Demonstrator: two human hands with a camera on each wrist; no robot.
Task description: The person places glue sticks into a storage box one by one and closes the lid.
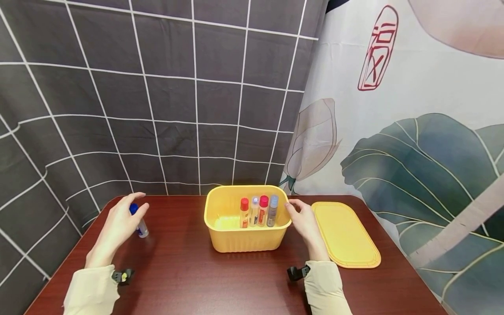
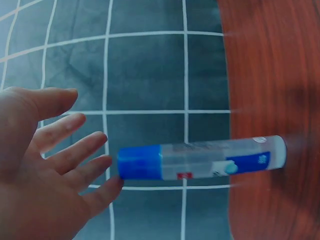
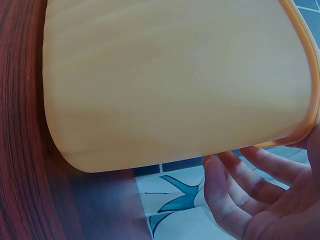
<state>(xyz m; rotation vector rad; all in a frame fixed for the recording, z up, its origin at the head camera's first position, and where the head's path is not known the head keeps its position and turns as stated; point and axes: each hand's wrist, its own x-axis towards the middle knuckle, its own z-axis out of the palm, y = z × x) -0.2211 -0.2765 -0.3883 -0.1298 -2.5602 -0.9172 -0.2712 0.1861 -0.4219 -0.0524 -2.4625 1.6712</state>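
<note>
My left hand (image 1: 120, 223) is beside an upright glue stick (image 1: 142, 228) with a blue cap and a clear, labelled body. In the left wrist view the fingers are spread and loosely bent, with the little finger (image 2: 106, 196) at the cap's edge; contact is unclear. A yellow plastic bin (image 1: 248, 240) stands mid-table, holding several upright tubes, among them a red-capped one (image 1: 244, 213) and a grey-blue one (image 1: 272, 211). My right hand (image 1: 306, 222) is at the bin's right rim, fingertips at its wall, loosely bent; whether they press is hard to tell.
A flat yellow lid (image 1: 346, 234) lies on the dark red-brown table (image 1: 204, 284), right of the bin. Behind the table hang a grey gridded cloth (image 1: 169, 100) and a white cloth with leaf prints (image 1: 334, 65).
</note>
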